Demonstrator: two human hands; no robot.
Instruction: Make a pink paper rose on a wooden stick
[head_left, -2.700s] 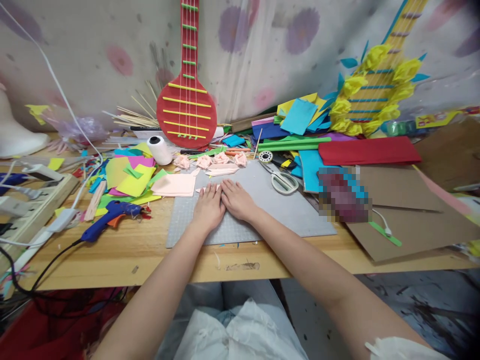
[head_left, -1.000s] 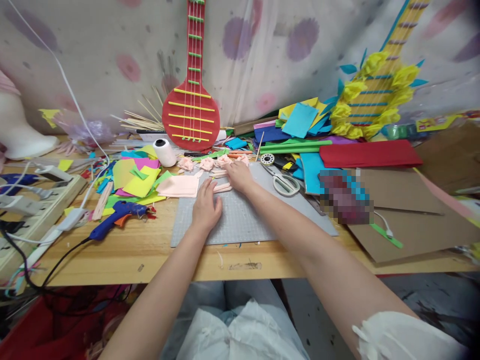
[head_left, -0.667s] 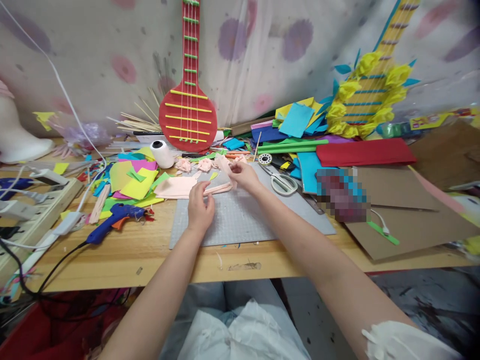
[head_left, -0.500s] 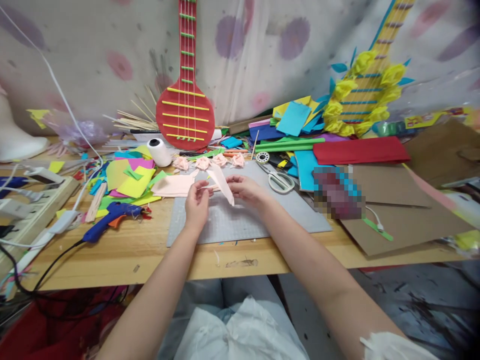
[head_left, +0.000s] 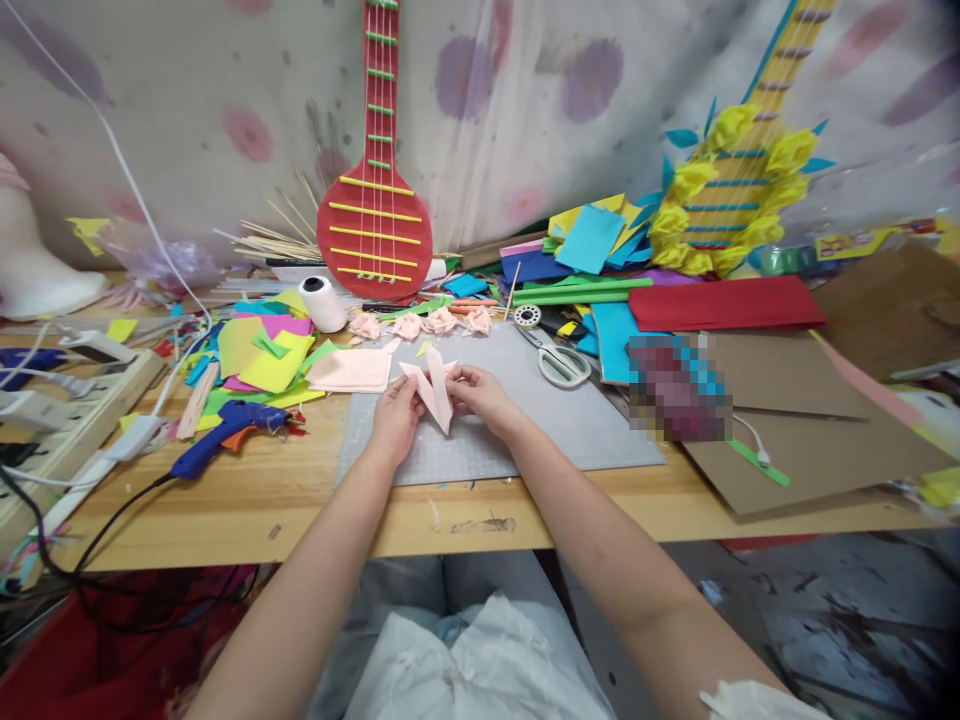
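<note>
1. Two pinches make up the grip: the left hand (head_left: 396, 415) and the right hand (head_left: 480, 394) each hold one side of a folded pink paper piece (head_left: 440, 388). Both grips are narrow, thumb against fingers; exact fingertip contact is too small to tell.

2. Location: the paper piece is between the hands, over the left part of the gray cutting mat (head_left: 547, 430). Whether its lower tip touches the mat cannot be told.

3. Technique: the step in hand appears to be folding or shaping. Keep both pinches light and even; thin paper would likely crumple under a hard squeeze. Align the edges before pressing a crease, and steady one side while the other is worked.

4. Appearance: pale pink, with flaps forming a V whose point faces the person. Smaller pointed ends show near the fingers of each hand.

5. Adjacent items: four pink paper flowers (head_left: 440, 320) line the mat's far edge; pale pink sheets (head_left: 349, 371) lie to the left.

6. Outer items: scissors (head_left: 547, 352) rest right of the hands; a blue glue gun (head_left: 229, 432) lies on the wooden table (head_left: 300, 530), well left.
</note>
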